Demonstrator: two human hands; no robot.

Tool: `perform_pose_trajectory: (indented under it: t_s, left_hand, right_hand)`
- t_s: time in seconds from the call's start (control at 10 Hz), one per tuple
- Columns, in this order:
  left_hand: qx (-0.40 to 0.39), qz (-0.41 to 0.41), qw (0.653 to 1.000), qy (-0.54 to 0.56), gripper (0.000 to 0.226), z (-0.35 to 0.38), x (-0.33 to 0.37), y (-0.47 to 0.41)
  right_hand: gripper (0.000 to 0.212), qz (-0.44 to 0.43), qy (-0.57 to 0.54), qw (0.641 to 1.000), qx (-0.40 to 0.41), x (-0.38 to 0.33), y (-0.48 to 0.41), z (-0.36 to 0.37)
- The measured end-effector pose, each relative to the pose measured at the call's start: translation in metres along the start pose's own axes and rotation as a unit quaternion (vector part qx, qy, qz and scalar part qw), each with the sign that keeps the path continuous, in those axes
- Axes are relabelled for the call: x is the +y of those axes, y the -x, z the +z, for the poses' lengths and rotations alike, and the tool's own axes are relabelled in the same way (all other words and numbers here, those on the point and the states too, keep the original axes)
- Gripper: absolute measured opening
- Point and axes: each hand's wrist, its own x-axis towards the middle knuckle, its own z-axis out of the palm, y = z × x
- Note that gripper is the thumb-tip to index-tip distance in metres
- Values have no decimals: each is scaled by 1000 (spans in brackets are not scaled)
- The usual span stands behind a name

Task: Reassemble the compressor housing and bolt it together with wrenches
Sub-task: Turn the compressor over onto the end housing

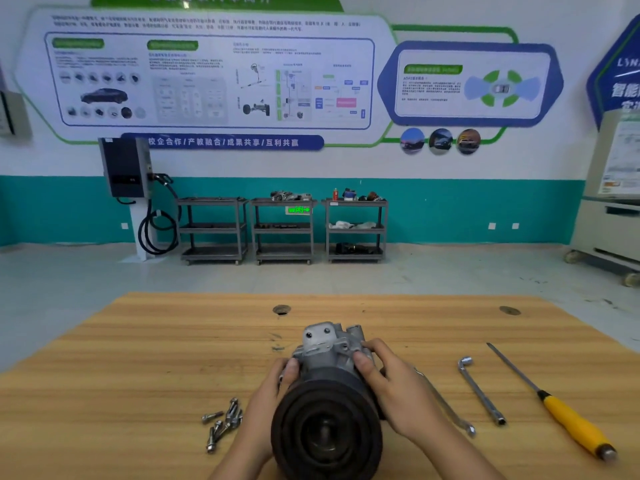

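I'm gripping compressor housing [329,355], left hand [268,393] plus right hand [391,386] | bolts [223,422] lying loose leftward — wrenches [481,393] sitting untouched rightward, bolting pending

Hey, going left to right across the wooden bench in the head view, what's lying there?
Loose bolts → compressor → thin bent wrench → L-shaped socket wrench → yellow-handled screwdriver.
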Motion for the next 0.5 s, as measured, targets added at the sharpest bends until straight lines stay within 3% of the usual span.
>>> perform_pose_trajectory:
  t_s: [0.1, 0.2, 0.3, 0.4, 0.5]
  left_hand:
    - [-14, -39, 999, -8, 18, -2, 0, -2]
    - [-32, -39, 997, -66, 11, -3, 2, -6]
    - [-40, -17, 990, -134, 18, -3, 8, -12]
    - [-81, -12, 976, -201, 17, -1, 16, -21]
    - [-74, -11, 973, -220, 18, 1, 20, -30]
  right_hand:
    - [54, 20, -69, 997, -20, -1, -6, -7]
    - [50, 42, -67, 996, -37, -4, -15, -11]
    - [47, 64, -54, 995, -51, -5, -24, -12]
    - [51, 87, -37, 993, -74, -4, -35, -12]
    - [55, 98, -48, 990, -87, -1, -44, -12]
